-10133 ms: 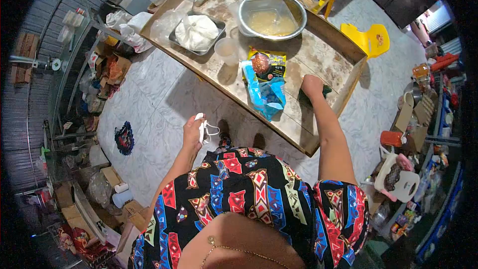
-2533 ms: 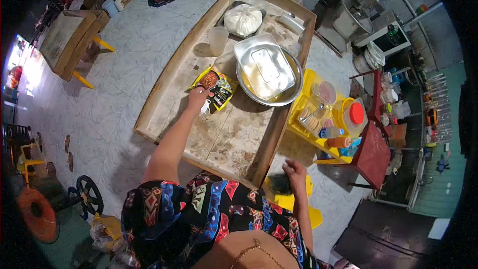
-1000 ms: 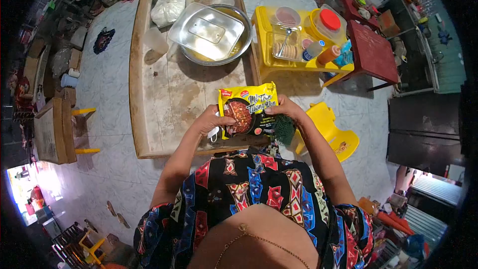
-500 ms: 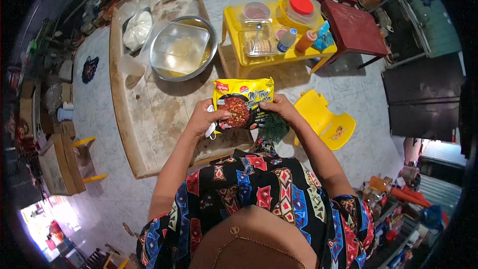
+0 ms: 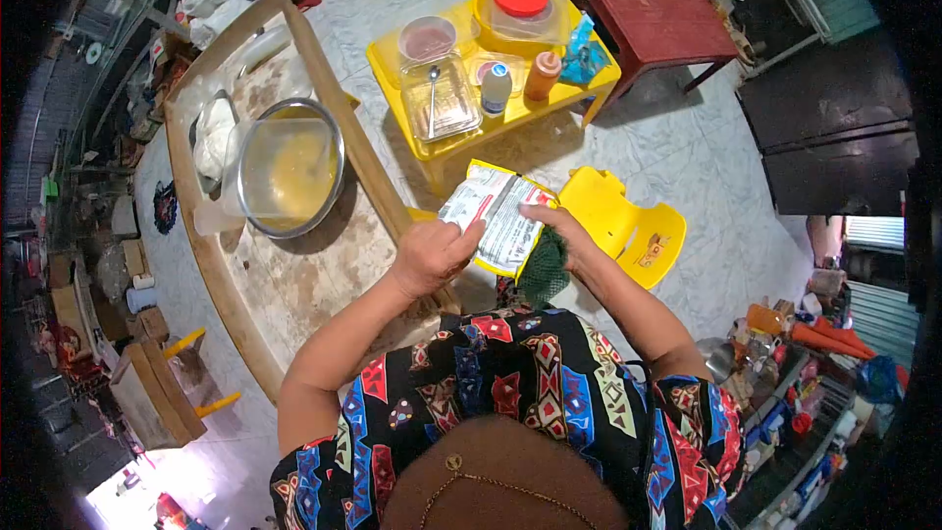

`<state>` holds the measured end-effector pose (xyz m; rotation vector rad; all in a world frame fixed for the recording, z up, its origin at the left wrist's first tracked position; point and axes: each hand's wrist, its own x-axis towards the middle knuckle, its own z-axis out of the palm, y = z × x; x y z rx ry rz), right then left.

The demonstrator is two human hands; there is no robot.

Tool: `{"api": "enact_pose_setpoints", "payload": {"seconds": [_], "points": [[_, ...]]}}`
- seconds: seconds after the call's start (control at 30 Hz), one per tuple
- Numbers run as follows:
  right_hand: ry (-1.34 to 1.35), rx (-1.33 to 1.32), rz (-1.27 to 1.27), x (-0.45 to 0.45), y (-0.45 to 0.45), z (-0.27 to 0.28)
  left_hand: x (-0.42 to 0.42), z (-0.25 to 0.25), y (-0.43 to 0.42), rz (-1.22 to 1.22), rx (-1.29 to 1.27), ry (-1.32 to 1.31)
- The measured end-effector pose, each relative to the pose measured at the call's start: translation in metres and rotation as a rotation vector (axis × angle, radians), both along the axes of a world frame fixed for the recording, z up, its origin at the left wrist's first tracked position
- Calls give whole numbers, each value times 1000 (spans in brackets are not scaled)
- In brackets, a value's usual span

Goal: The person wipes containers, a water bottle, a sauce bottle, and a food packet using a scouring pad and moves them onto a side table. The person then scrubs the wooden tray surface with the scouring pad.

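A yellow-edged instant noodle packet (image 5: 502, 221) is in front of my chest, its white printed back facing up. My left hand (image 5: 434, 257) is closed on the packet's left edge, fingers curled and knuckles up. On the opposite edge, my right hand (image 5: 561, 234) grips it with the thumb on top and the other fingers hidden beneath. Dark green netting (image 5: 543, 273) hangs just below my right hand; whether that hand holds it, I cannot tell.
Left is a wooden-rimmed board (image 5: 378, 177) bearing a metal bowl (image 5: 339, 162) of yellowish liquid under a clear lid, and a dish of white dough (image 5: 214, 142). Ahead stands a yellow table (image 5: 461, 142) with containers and bottles. A yellow chair (image 5: 599, 211) and red table (image 5: 653, 15) are right.
The packet has been flipped from its printed front to its back. My left hand has turned knuckles up. The view has swung, so the bowl and tables appear further left.
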<state>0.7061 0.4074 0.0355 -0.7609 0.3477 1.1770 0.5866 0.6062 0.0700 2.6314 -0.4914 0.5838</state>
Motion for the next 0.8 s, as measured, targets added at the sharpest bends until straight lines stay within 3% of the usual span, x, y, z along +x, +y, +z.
{"api": "enact_pose_setpoints", "payload": {"seconds": [0.17, 0.27, 0.3, 0.37, 0.4, 0.43, 0.53, 0.67, 0.8], "points": [[-136, -54, -19, 126, -34, -24, 124, -12, -33, -37, -8, 162], [-156, -67, -70, 150, -46, -41, 125, -15, -41, 261, -326, 554], [-156, -61, -68, 159, -51, -47, 126, -22, -43, 265, -321, 553], [-114, -198, -138, 176, -68, -63, 125, -33, -45, 389, -582, 277], [-90, -237, -195, 181, -76, -80, 113, -29, -45, 593, -806, 586], [-54, -214, -220, 188, -87, -110, 105, -27, -48, 612, -802, 581], [-29, -217, -233, 205, -87, -97, 91, -19, -61, 954, -1478, 572], [76, -35, -188, 225, -61, -88, 51, -35, -67, 1058, -1758, 419], [-27, -22, 2, 224, -18, -79, 30, -19, -76, 1201, -1705, 408]]}}
